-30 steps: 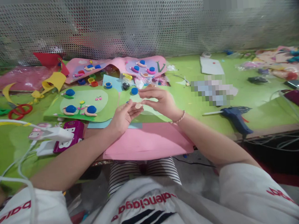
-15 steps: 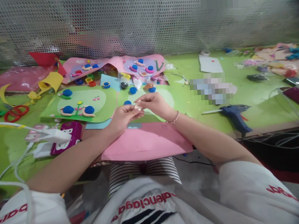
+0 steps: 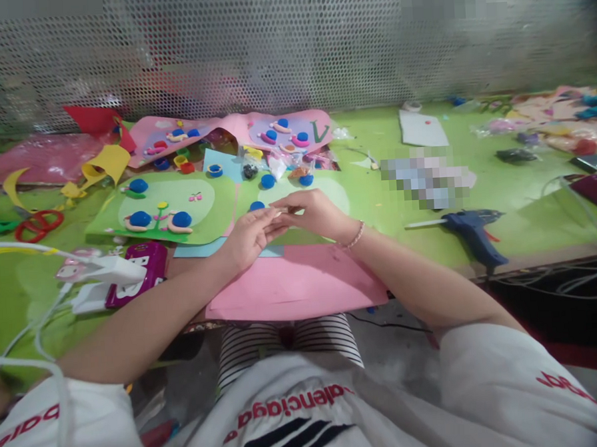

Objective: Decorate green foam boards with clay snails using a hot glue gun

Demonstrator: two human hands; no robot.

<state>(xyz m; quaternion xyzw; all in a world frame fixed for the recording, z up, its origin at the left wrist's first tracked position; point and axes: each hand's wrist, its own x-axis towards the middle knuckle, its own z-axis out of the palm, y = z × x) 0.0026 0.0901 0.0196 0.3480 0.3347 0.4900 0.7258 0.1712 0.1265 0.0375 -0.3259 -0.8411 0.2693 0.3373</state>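
Note:
My left hand (image 3: 253,238) and my right hand (image 3: 316,213) meet at the fingertips above a green sheet (image 3: 362,207). Between them is a small pale piece (image 3: 280,212), mostly hidden by the fingers, which both hands pinch. A blue ball (image 3: 257,206) lies just behind my left fingers, and two more blue balls (image 3: 267,182) (image 3: 306,180) sit farther back. To the left, a green card (image 3: 218,221) bears blue-shelled snail shapes (image 3: 181,221) and a yellow flower (image 3: 162,206). Pink sheets (image 3: 301,283) lie under my wrists.
A blue glue gun (image 3: 472,234) lies at the right. Red-handled scissors (image 3: 39,226), a purple power strip (image 3: 155,261) and white cables are at the left. Decorated pink cards (image 3: 261,125) and small bags stand behind, before a perforated metal panel (image 3: 269,51).
My fingers have closed further over the pale piece, so less of it shows. The whole view has shifted slightly.

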